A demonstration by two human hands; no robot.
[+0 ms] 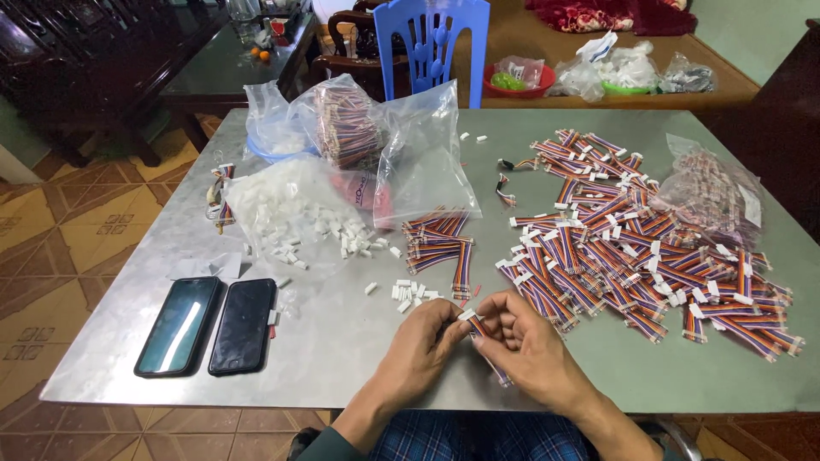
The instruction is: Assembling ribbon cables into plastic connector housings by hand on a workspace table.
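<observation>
Pinching a ribbon cable [485, 341] between both hands' fingers [478, 329].

Both forearms came up from the near edge of the table [342, 376], angled inward. The left hand [424, 341] and right hand [525, 337] met just above that edge, fingers curled, fingertips pinched together, thumbs facing each other.

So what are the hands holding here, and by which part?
Both hands, left hand and right hand, pinch one multicoloured ribbon cable near its white connector end; its lower end hangs free.
</observation>
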